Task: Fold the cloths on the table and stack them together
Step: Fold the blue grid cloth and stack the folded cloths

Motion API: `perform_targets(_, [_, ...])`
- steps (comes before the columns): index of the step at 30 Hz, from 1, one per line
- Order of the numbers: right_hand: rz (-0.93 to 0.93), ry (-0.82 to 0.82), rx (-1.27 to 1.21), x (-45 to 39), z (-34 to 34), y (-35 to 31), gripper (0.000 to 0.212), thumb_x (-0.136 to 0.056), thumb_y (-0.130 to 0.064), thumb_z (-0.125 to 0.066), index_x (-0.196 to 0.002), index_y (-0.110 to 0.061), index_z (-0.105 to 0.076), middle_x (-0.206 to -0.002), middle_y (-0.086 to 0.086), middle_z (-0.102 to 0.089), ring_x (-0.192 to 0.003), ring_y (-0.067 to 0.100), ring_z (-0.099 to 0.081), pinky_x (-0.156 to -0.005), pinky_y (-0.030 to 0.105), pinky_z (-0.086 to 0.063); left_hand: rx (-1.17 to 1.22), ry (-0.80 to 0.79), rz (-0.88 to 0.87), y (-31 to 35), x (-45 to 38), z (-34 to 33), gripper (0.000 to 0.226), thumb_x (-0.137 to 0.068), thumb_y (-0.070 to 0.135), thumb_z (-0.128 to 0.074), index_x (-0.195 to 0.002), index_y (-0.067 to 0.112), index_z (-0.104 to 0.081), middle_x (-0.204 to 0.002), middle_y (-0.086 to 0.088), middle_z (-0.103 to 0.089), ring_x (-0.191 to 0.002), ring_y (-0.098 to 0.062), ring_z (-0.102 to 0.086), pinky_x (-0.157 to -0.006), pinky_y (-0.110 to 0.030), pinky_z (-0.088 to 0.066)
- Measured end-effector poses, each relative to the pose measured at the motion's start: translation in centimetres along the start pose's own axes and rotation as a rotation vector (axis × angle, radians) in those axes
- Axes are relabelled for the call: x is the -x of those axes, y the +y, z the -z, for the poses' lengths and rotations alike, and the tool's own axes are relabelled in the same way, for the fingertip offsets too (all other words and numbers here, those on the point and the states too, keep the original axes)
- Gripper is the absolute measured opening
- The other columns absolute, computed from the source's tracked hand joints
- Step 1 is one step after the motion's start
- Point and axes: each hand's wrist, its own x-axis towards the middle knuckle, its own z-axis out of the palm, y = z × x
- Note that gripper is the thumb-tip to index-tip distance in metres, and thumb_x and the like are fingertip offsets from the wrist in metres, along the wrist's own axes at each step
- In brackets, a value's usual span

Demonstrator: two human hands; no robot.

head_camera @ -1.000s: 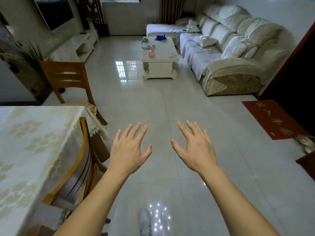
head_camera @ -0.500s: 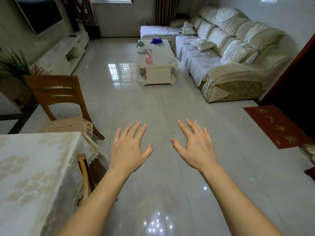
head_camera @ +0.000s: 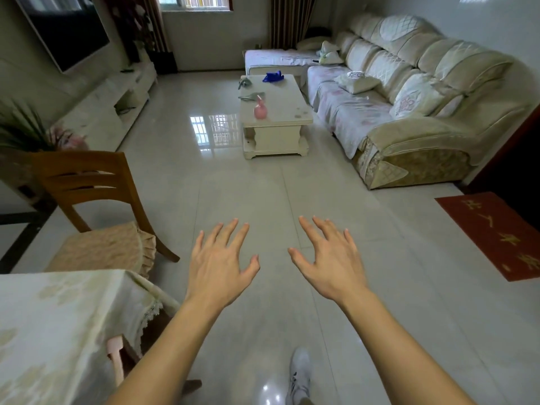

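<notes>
A wooden chair (head_camera: 96, 200) at nine o'clock stands before the coffee table (head_camera: 274, 112), whose blue cloth (head_camera: 272, 76) lies at twelve o'clock; left hand (head_camera: 217, 266) and right hand (head_camera: 331, 263) hang spread wide, holding nothing.

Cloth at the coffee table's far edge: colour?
Blue cloth; head view, the only one.

Soft daylight comes from the window (head_camera: 195, 2) at the far wall and leaves a bright reflection of its grille on the glossy floor (head_camera: 214, 133), with small glare spots near the bottom edge. The room is evenly lit and fairly sharp. Straight lines bow toward the edges, where the sofa (head_camera: 415, 92) and plant (head_camera: 20, 130) smear slightly.
</notes>
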Motion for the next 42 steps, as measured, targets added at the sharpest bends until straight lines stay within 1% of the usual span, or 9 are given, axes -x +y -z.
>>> perform_targets(5, [0.039, 0.006, -0.006, -8.3, -0.3, 1.8, 0.085, -0.079, -0.074, -0.012, -0.156, -0.039, -0.022, -0.162, -0.002, -0.028, -0.152, 0.018, -0.018, -0.123, 0.046, -0.011, -0.015, -0.009, 0.037, 0.1, -7.6, -1.6, 0.071, -0.089, 0.063, -0.034, -0.151, 0.030, -0.035, -0.157, 0.003, -0.037, -0.146, -0.021, -0.031, -0.121, -0.047, -0.020])
perform_targets(7, [0.050, 0.001, -0.004, -12.1, 0.0, 2.8, 0.084, -0.079, -0.073, -0.014, -0.155, -0.038, -0.024, -0.162, -0.002, -0.029, -0.151, 0.019, -0.020, -0.122, 0.046, -0.011, -0.010, -0.006, 0.061, 0.4, -11.2, -2.2, 0.070, -0.088, 0.062, -0.034, -0.150, 0.029, -0.037, -0.156, 0.003, -0.039, -0.145, -0.022, -0.033, -0.120, -0.047, -0.021])
perform_targets(11, [0.073, -0.040, -0.028, -19.0, 0.5, 4.8, 0.074, -0.089, -0.069, -0.030, -0.156, -0.038, -0.023, -0.163, -0.002, -0.026, -0.152, 0.019, -0.018, -0.123, 0.045, -0.008, -0.013, -0.012, 0.097, 1.3, -17.8, -3.5, 0.070, -0.087, 0.061, -0.034, -0.149, 0.029, -0.040, -0.155, 0.003, -0.040, -0.144, -0.022, -0.035, -0.119, -0.046, -0.022])
perform_targets(16, [0.110, -0.039, -0.027, -25.6, 0.3, 6.5, 0.077, -0.086, -0.070, -0.022, -0.156, -0.038, -0.024, -0.162, -0.002, -0.029, -0.151, 0.019, -0.021, -0.122, 0.046, -0.012, -0.026, -0.010, 0.117, 1.8, -23.4, -4.9, 0.067, -0.088, 0.059, -0.039, -0.147, 0.027, -0.044, -0.152, 0.001, -0.046, -0.141, -0.023, -0.040, -0.117, -0.047, -0.027])
perform_targets(19, [0.134, -0.039, -0.045, -28.5, -0.2, 6.8, 0.081, -0.082, -0.072, -0.017, -0.155, -0.037, -0.026, -0.160, -0.001, -0.032, -0.150, 0.020, -0.024, -0.122, 0.048, -0.015, -0.047, -0.032, 0.135, 1.4, -25.8, -5.5, 0.068, -0.088, 0.060, -0.036, -0.147, 0.028, -0.042, -0.152, 0.002, -0.045, -0.140, -0.023, -0.040, -0.118, -0.047, -0.026])
perform_targets(24, [0.158, -0.058, -0.066, -32.3, -1.2, 6.7, 0.078, -0.085, -0.070, -0.021, -0.156, -0.037, -0.025, -0.162, 0.000, -0.029, -0.152, 0.021, -0.019, -0.122, 0.047, -0.012, -0.044, -0.032, 0.165, 0.5, -29.4, -6.1, 0.071, -0.087, 0.062, -0.029, -0.148, 0.027, -0.041, -0.153, 0.001, -0.044, -0.141, -0.024, -0.039, -0.119, -0.048, -0.026])
perform_targets(30, [0.173, -0.115, -0.059, -36.9, -3.1, 5.5, 0.070, -0.096, -0.065, -0.036, -0.157, -0.038, -0.019, -0.165, -0.003, -0.021, -0.154, 0.018, -0.011, -0.123, 0.045, -0.006, -0.038, -0.013, 0.198, -2.7, -32.9, -7.3, 0.068, -0.086, 0.059, -0.036, -0.144, 0.024, -0.048, -0.148, -0.003, -0.050, -0.136, -0.028, -0.045, -0.115, -0.051, -0.032])
perform_targets(37, [0.198, -0.119, -0.046, -44.8, -5.9, 1.3, 0.075, -0.088, -0.069, -0.025, -0.157, -0.038, -0.021, -0.165, -0.002, -0.022, -0.153, 0.020, -0.012, -0.123, 0.044, -0.006, -0.048, -0.030, 0.226, -8.7, -38.5, -9.5, 0.069, -0.085, 0.059, -0.036, -0.145, 0.025, -0.047, -0.149, -0.002, -0.049, -0.137, -0.026, -0.044, -0.115, -0.051, -0.033])
perform_targets(42, [0.223, -0.125, -0.010, -52.0, -7.9, -3.5, 0.069, -0.096, -0.067, -0.034, -0.157, -0.038, -0.018, -0.166, -0.003, -0.020, -0.154, 0.019, -0.010, -0.123, 0.044, -0.005, -0.038, -0.042, 0.249, -15.0, -44.2, -10.2, 0.068, -0.090, 0.061, -0.032, -0.150, 0.029, -0.038, -0.156, 0.002, -0.040, -0.144, -0.024, -0.035, -0.119, -0.049, -0.027])
